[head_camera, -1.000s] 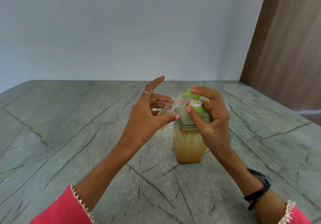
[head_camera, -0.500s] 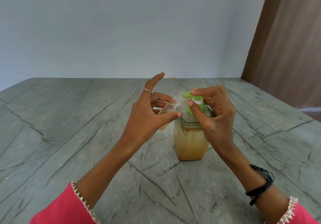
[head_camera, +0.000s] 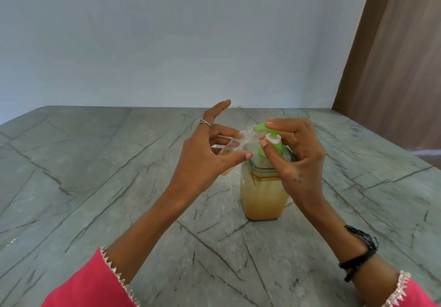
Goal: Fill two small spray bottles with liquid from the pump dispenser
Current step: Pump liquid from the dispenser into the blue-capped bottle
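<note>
A clear square pump dispenser (head_camera: 262, 197) with amber liquid stands on the grey stone table (head_camera: 119, 175). Its green pump head (head_camera: 263, 128) is raised, showing the white collar below it. My right hand (head_camera: 296, 156) rests fingers on top of the pump head with the thumb against the green neck. My left hand (head_camera: 205, 161) holds a small clear spray bottle (head_camera: 238, 143) tilted, its open threaded mouth right at the green spout. The small bottle has amber liquid in its lower part. No second spray bottle is in view.
The table runs back to a pale blue wall (head_camera: 167, 44). A brown wooden panel (head_camera: 393, 68) stands at the right, beyond the table's right edge.
The pump head was pressed down half a second ago and has come back up. The left hand keeps the small bottle at the spout.
</note>
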